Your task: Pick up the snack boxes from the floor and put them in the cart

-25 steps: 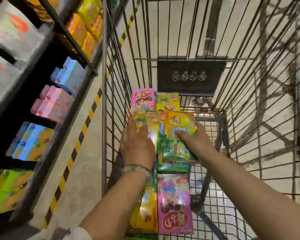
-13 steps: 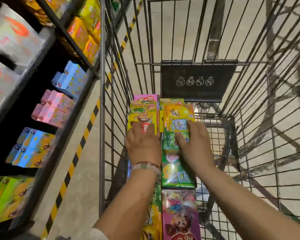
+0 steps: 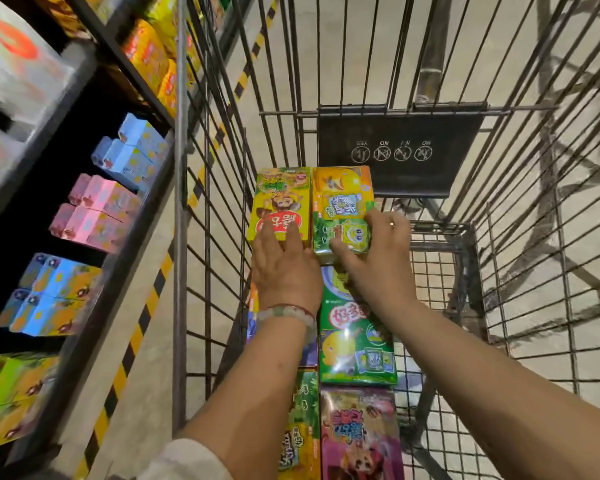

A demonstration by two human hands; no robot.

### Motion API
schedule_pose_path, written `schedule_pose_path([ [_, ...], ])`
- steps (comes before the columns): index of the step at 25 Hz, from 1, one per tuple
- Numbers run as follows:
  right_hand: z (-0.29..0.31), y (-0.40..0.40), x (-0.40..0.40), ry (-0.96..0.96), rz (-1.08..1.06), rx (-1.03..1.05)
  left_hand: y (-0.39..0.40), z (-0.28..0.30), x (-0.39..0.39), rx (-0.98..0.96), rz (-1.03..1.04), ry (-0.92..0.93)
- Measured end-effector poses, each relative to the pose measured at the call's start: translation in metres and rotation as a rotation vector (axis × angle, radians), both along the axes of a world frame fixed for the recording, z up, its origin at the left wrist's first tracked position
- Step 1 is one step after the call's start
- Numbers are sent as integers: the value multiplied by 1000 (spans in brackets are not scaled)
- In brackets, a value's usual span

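Both hands are deep in the wire cart (image 3: 520, 271), at the far end. The left hand (image 3: 284, 271) lies flat, fingers straight, pressing on the yellow snack box (image 3: 279, 202). The right hand (image 3: 378, 258) curls over the green-and-yellow snack box (image 3: 342, 209), thumb on its near face, fingers wrapped round its right edge — a real grip there. The two boxes sit side by side, touching, under the black warning placard (image 3: 399, 157).

Nearer the person, more boxes lie in a row along the cart's left side: a green box (image 3: 357, 341), then a pink box (image 3: 361, 434).

The risk from here, as I read it: the far pair looks perched on boxes below, so a shove from the flat hand could slide the yellow one off toward the cart's left wall, or tip its neighbour into the open right half. Letting go unevenly would do it.

Around the cart — a pale concrete floor (image 3: 146, 393) with a black-and-yellow hazard stripe (image 3: 132, 344), and dark shelving (image 3: 84, 168) on the left stocked with blue, pink and green cartons.
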State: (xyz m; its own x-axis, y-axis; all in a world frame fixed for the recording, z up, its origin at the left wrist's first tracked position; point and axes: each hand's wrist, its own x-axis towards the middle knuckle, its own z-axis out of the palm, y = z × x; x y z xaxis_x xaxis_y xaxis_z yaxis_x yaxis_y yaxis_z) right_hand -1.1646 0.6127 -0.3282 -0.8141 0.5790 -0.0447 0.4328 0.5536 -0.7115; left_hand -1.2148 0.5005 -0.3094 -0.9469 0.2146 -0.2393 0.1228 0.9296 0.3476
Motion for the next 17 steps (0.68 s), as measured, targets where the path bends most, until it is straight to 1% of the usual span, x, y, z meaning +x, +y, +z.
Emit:
schedule_pose_path([
  [2,-3,-4,0,39,-25,48,1,-1,2,-28,28,47],
  [4,-5,-10,-2,29,-26,78,2,-2,1,-24,25,57],
  [7,-4,-15,-2,3,-50,67,1,-2,2,-1,49,47],
  [10,1,-5,2,-46,40,51,0,6,2,-59,7,0],
  [13,24,10,8,-128,165,129,2,32,2,-26,10,-65],
  [15,51,18,9,-144,227,103,5,59,2,38,-112,-118],
  [17,87,26,6,-149,286,72,5,95,0,127,-312,-209],
])
